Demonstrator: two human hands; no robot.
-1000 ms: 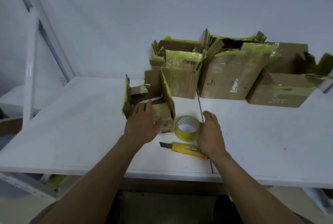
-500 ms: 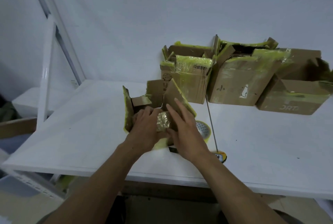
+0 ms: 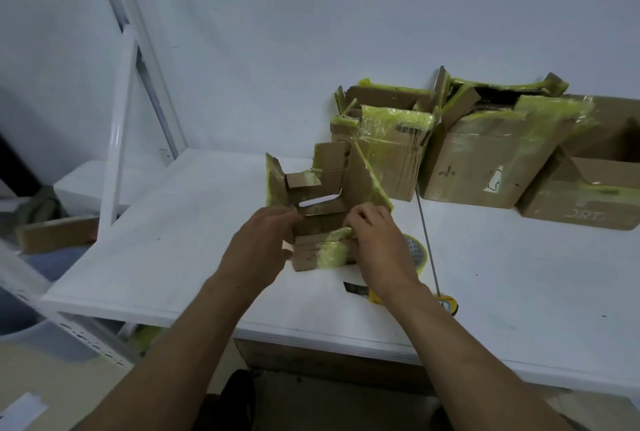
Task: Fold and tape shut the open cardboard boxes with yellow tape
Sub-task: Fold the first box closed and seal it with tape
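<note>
Fingers [image 3: 360, 219] of the right hand [image 3: 379, 247], off the table [image 3: 173, 240] a second ago, now pinch the small open box's [image 3: 325, 209] near flap beside the left hand [image 3: 258, 250], also gripping, so folding starts.

Small box [image 3: 323, 209] was matt brown cardboard, ragged edges, glossy crinkled yellow tape patches. Table [image 3: 180, 222] smooth matt white. Tape roll [image 3: 417, 252] glossy plastic. Frame [image 3: 116, 153] glossy white metal.

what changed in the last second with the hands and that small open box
The right hand left the spot beside the yellow tape roll and crossed left to the small open cardboard box, taking a grip on its near taped flap. The left hand stayed on the box's near-left side. Tape roll, yellow utility knife and the back row of taped cardboard boxes lie as before.
</note>
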